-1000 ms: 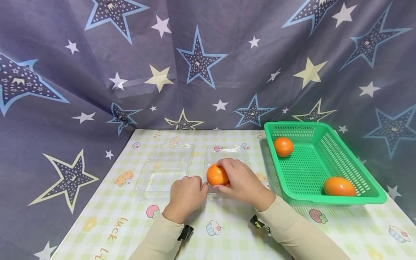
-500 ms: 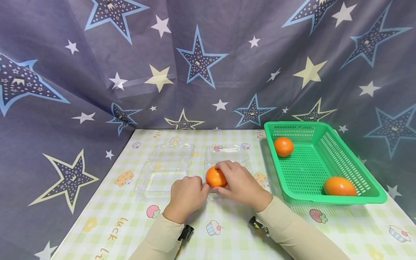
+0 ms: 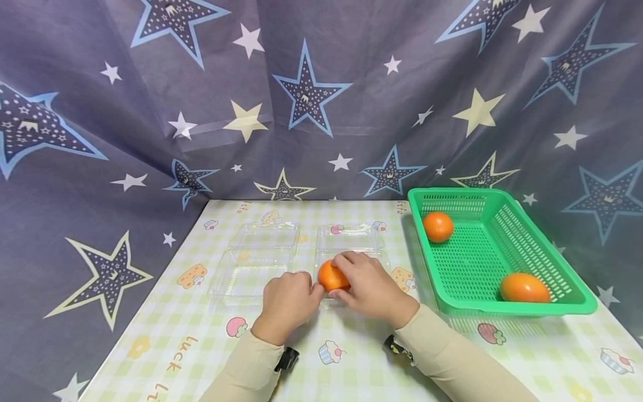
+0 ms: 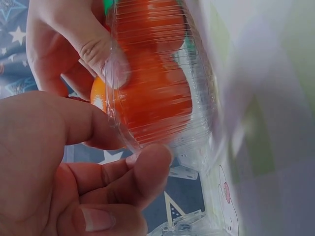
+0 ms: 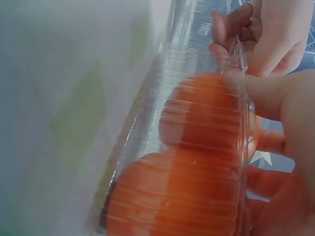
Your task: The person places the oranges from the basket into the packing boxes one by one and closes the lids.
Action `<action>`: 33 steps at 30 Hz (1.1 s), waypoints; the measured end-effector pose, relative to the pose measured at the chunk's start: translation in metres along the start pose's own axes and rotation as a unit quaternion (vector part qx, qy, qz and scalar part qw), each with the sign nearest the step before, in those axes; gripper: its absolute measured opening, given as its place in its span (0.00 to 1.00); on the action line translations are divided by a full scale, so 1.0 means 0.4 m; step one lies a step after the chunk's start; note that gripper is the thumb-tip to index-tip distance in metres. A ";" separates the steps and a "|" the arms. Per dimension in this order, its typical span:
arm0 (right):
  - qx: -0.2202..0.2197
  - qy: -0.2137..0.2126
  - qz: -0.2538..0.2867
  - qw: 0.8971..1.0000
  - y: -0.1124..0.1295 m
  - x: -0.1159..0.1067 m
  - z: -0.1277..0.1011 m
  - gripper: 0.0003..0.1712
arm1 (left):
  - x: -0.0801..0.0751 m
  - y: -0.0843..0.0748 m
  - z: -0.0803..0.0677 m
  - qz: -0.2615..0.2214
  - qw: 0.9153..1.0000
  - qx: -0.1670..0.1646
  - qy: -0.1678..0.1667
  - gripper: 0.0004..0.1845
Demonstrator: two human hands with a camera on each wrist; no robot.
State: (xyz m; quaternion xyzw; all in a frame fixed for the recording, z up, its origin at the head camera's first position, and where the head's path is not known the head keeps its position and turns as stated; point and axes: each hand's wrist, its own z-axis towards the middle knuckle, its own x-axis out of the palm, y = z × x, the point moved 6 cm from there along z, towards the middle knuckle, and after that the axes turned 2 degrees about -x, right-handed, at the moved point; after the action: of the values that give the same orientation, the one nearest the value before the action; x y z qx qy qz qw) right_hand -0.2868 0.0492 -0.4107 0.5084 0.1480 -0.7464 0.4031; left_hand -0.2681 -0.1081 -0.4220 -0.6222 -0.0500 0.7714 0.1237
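The orange fruit point(image 3: 331, 275) sits in the near half of the right clear plastic box point(image 3: 351, 241), at the middle of the table point(image 3: 166, 346). It is nearly round, so I cannot tell a long axis or which way it points; the wrist views show its orange skin through the ribbed plastic wall, along with a second orange shape I cannot tell apart from a reflection. My right hand point(image 3: 372, 285) curls over the fruit from the right, fingers on top and thumb at the near side, gripping it. My left hand point(image 3: 287, 302) is just left of it, fingers curled, and its fingertips point(image 4: 147, 162) pinch the box's near left rim. The box's lid lies open toward the far side. A second clear box point(image 3: 253, 262) lies just to the left, also open. To the right stands a green basket point(image 3: 577, 301) with one orange fruit point(image 3: 438, 226) in its far left corner and another point(image 3: 524, 287) at its near right. A star-printed curtain point(image 3: 311, 95) hangs behind.
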 end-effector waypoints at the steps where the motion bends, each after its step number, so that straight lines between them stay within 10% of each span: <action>1: 0.001 0.002 0.001 1.000 0.000 0.000 -0.001 0.29 | 0.000 0.000 0.001 -0.001 1.000 0.000 -0.001 0.26; 18: -0.030 -0.017 -0.003 0.999 0.010 0.003 -0.001 0.16 | -0.004 0.014 0.005 -0.013 1.000 -0.009 0.004 0.25; 33: 0.049 -0.011 0.014 0.999 -0.014 -0.037 -0.009 0.19 | -0.031 -0.005 0.007 -0.017 0.999 0.022 -0.039 0.20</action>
State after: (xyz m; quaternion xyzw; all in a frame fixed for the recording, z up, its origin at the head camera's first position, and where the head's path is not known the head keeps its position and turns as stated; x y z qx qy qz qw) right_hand -0.2865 0.0618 -0.4003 0.5211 0.0994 -0.7525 0.3902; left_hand -0.2681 -0.1092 -0.4091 -0.5874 -0.0482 0.7941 0.1486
